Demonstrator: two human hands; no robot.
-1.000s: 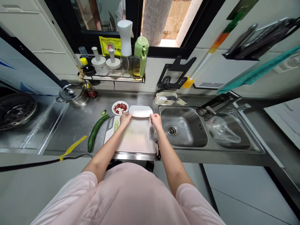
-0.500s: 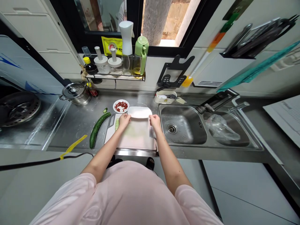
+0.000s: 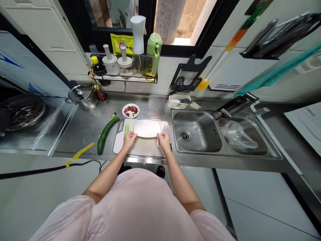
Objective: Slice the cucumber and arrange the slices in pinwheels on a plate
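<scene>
A white oval plate is over the cutting board, gripped at its near edge by both hands. My left hand pinches its left corner, and my right hand pinches its right corner. Cucumber slices lie in a row on the board's left part, just left of the plate. Beyond the board, a round plate holds chopped red pieces. Left of the board lies a long green cucumber, with a small cut end near its far tip.
A double sink is to the right, with a clear plastic bag in its right basin. At the back left stand a lidded pot and a small bottle. A wall shelf carries jars and bottles.
The oval plate has come nearer to me, from the board's far edge to over its middle, with both hands still on it. The view has shifted slightly.
</scene>
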